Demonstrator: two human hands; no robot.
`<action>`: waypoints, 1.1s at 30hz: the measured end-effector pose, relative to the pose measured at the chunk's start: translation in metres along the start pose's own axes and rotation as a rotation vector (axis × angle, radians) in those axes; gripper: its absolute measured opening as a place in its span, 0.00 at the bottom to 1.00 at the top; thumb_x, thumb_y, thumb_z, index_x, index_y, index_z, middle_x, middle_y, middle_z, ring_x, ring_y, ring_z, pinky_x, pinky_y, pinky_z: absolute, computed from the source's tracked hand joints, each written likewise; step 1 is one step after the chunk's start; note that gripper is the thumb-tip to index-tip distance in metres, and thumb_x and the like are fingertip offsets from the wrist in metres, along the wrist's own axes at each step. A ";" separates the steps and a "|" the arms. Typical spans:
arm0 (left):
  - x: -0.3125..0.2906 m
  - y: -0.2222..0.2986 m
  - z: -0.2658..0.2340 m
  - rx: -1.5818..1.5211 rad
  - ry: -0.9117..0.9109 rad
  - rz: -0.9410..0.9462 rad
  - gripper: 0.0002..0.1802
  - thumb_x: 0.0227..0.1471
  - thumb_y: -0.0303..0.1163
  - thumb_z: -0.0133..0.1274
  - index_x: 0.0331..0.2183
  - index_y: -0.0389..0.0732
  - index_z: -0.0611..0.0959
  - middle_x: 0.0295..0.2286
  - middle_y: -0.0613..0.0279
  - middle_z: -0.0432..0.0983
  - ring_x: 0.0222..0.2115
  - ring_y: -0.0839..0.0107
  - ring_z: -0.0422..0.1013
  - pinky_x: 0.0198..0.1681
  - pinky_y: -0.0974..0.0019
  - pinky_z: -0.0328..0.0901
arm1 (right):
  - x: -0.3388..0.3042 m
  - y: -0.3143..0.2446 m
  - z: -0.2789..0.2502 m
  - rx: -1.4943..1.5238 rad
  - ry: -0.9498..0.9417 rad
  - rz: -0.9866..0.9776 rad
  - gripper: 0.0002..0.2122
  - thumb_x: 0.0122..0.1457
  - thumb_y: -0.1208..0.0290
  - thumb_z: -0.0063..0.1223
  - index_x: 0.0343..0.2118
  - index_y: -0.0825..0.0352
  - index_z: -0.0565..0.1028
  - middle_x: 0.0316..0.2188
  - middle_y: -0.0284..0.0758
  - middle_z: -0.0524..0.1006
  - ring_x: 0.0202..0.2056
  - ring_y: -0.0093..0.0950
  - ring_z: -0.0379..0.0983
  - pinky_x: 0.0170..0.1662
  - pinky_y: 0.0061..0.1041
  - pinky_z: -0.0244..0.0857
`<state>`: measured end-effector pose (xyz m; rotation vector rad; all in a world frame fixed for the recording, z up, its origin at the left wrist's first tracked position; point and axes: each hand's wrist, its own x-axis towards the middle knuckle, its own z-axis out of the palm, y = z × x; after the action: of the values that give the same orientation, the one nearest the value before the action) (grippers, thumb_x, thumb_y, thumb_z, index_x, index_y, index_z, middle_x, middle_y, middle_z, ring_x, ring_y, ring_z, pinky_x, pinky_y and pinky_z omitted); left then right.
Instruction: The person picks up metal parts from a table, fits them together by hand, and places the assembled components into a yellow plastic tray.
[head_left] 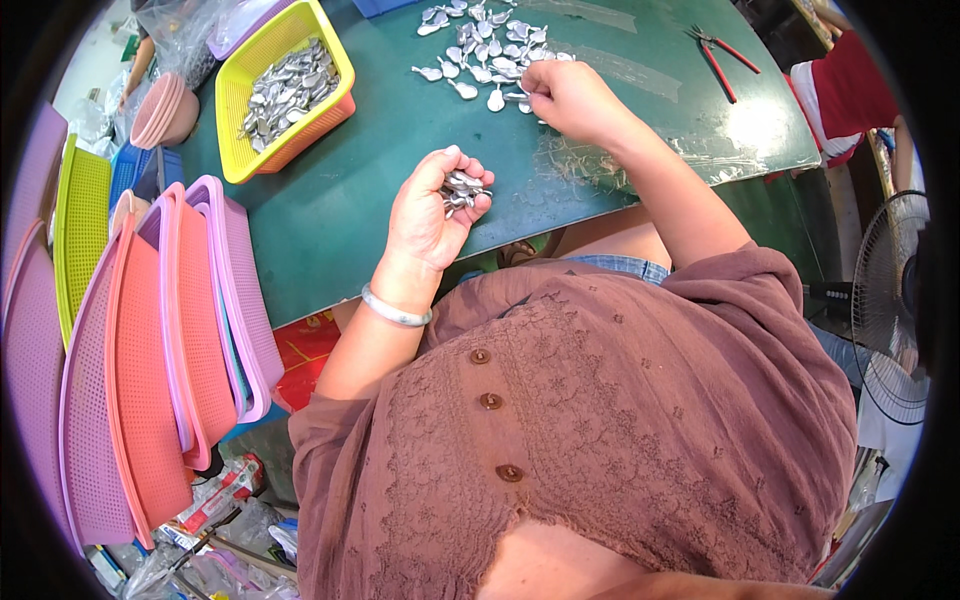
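Observation:
Several small silver metal pieces [462, 193] rest in my left hand [430, 205], palm up with the fingers curled round them, above the near edge of the green table [370, 120]. Over the near right side of a loose spread of similar silver pieces [487, 45], my right hand [572, 98] is closed with fingers and thumb together. Whatever lies between those fingertips is hidden. The spread pieces are flat and rounded, with a narrow end. Left of them stands a yellow and orange basket [232, 120] holding many more silver pieces [290, 92].
Red-handled pliers [722, 65] lie at the table's far right. Purple, orange and green perforated baskets [150, 380] are stacked on the left, near pink bowls [165, 112]. A fan [890, 300] stands at the right. Another person's red sleeve [850, 85] shows beyond the table's right end.

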<state>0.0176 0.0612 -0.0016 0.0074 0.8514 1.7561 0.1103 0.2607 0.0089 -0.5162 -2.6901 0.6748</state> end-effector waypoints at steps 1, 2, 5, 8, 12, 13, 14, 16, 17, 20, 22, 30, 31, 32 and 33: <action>0.000 0.000 0.000 0.016 0.000 0.007 0.07 0.49 0.32 0.48 0.26 0.39 0.73 0.23 0.59 0.71 0.27 0.65 0.69 0.22 0.71 0.66 | -0.001 0.002 0.000 0.151 -0.025 0.030 0.07 0.45 0.77 0.49 0.29 0.71 0.72 0.22 0.36 0.73 0.25 0.28 0.69 0.30 0.23 0.63; 0.001 0.000 0.000 0.032 0.000 0.013 0.06 0.49 0.32 0.48 0.27 0.38 0.74 0.23 0.60 0.70 0.27 0.65 0.69 0.22 0.71 0.66 | -0.001 0.005 0.001 0.302 -0.050 0.060 0.07 0.45 0.77 0.49 0.30 0.71 0.73 0.22 0.34 0.73 0.24 0.24 0.69 0.29 0.21 0.62; -0.001 0.000 0.005 0.075 0.028 0.024 0.07 0.49 0.31 0.49 0.30 0.38 0.74 0.22 0.61 0.70 0.25 0.66 0.68 0.22 0.71 0.66 | -0.004 -0.006 -0.009 0.678 -0.187 0.228 0.08 0.47 0.75 0.51 0.31 0.71 0.73 0.21 0.28 0.72 0.23 0.17 0.66 0.27 0.16 0.59; -0.001 0.001 0.007 0.093 0.040 0.026 0.08 0.48 0.30 0.49 0.32 0.38 0.74 0.21 0.61 0.70 0.24 0.67 0.68 0.22 0.72 0.65 | -0.009 -0.015 -0.014 0.882 -0.280 0.279 0.07 0.48 0.74 0.52 0.31 0.70 0.74 0.22 0.27 0.72 0.23 0.15 0.64 0.26 0.14 0.58; -0.003 0.001 0.009 0.112 0.055 0.031 0.09 0.49 0.32 0.49 0.33 0.37 0.74 0.21 0.62 0.70 0.24 0.68 0.68 0.21 0.72 0.64 | -0.015 -0.027 -0.016 0.949 -0.339 0.226 0.07 0.48 0.74 0.52 0.31 0.70 0.74 0.23 0.27 0.72 0.24 0.15 0.65 0.27 0.13 0.58; -0.003 0.001 0.009 0.104 0.049 0.026 0.10 0.50 0.33 0.49 0.33 0.37 0.74 0.21 0.62 0.70 0.24 0.68 0.68 0.21 0.72 0.64 | -0.016 -0.030 -0.016 0.944 -0.336 0.215 0.07 0.49 0.75 0.52 0.31 0.70 0.74 0.23 0.27 0.72 0.24 0.15 0.65 0.28 0.13 0.59; -0.003 0.001 0.009 0.096 0.042 0.022 0.11 0.50 0.34 0.48 0.33 0.36 0.74 0.21 0.62 0.70 0.24 0.68 0.68 0.21 0.72 0.64 | -0.017 -0.034 -0.015 0.940 -0.333 0.204 0.07 0.49 0.75 0.52 0.31 0.70 0.74 0.24 0.27 0.73 0.25 0.15 0.65 0.29 0.14 0.59; -0.004 0.001 0.009 0.089 0.038 0.016 0.13 0.51 0.35 0.47 0.34 0.36 0.74 0.20 0.62 0.70 0.24 0.68 0.68 0.22 0.72 0.64 | -0.019 -0.038 -0.013 0.930 -0.308 0.165 0.07 0.48 0.75 0.52 0.31 0.70 0.73 0.23 0.28 0.73 0.25 0.15 0.66 0.29 0.15 0.60; -0.004 0.001 0.010 0.090 0.041 0.015 0.14 0.51 0.36 0.47 0.34 0.35 0.74 0.20 0.62 0.70 0.24 0.68 0.68 0.22 0.72 0.64 | -0.020 -0.038 -0.011 0.924 -0.286 0.137 0.07 0.48 0.75 0.52 0.31 0.70 0.73 0.23 0.28 0.73 0.25 0.16 0.66 0.29 0.16 0.61; -0.005 0.001 0.010 0.086 0.036 0.015 0.15 0.52 0.38 0.45 0.36 0.35 0.74 0.21 0.62 0.70 0.24 0.68 0.68 0.22 0.72 0.63 | -0.025 -0.041 -0.003 0.829 -0.178 0.011 0.07 0.48 0.76 0.51 0.31 0.70 0.73 0.22 0.29 0.73 0.25 0.17 0.67 0.30 0.17 0.62; -0.004 0.000 0.010 0.070 0.023 0.016 0.15 0.53 0.38 0.44 0.36 0.35 0.74 0.22 0.62 0.70 0.24 0.68 0.67 0.22 0.72 0.63 | -0.030 -0.048 -0.001 0.752 -0.134 -0.052 0.07 0.48 0.77 0.50 0.32 0.70 0.72 0.22 0.29 0.72 0.26 0.16 0.66 0.30 0.16 0.62; -0.004 0.000 0.003 0.014 -0.001 0.044 0.14 0.53 0.36 0.43 0.35 0.35 0.73 0.24 0.59 0.70 0.25 0.68 0.67 0.22 0.71 0.64 | -0.028 -0.046 0.001 0.640 -0.074 -0.144 0.09 0.49 0.75 0.52 0.34 0.69 0.71 0.23 0.31 0.72 0.26 0.19 0.67 0.30 0.19 0.62; -0.005 0.001 0.003 0.006 -0.004 0.040 0.13 0.53 0.36 0.44 0.34 0.35 0.73 0.24 0.59 0.70 0.25 0.68 0.67 0.22 0.71 0.64 | -0.024 -0.038 0.003 0.610 -0.018 -0.148 0.09 0.48 0.74 0.53 0.33 0.69 0.72 0.23 0.33 0.73 0.26 0.21 0.69 0.30 0.20 0.63; -0.005 0.002 0.004 -0.003 -0.006 0.036 0.12 0.53 0.35 0.44 0.33 0.36 0.73 0.24 0.59 0.70 0.26 0.67 0.67 0.22 0.72 0.64 | -0.020 -0.033 0.004 0.456 0.074 -0.067 0.09 0.48 0.70 0.52 0.31 0.68 0.73 0.24 0.36 0.74 0.27 0.28 0.71 0.32 0.26 0.64; -0.006 0.002 0.004 -0.013 -0.009 0.032 0.11 0.52 0.35 0.45 0.33 0.36 0.73 0.24 0.59 0.70 0.26 0.67 0.68 0.21 0.72 0.65 | -0.013 -0.024 0.004 0.267 0.119 -0.088 0.09 0.47 0.69 0.52 0.29 0.68 0.73 0.25 0.38 0.74 0.28 0.31 0.71 0.33 0.29 0.64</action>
<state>0.0198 0.0580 0.0050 0.0204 0.8380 1.7900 0.1138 0.2342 0.0144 -0.3548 -2.4466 0.9295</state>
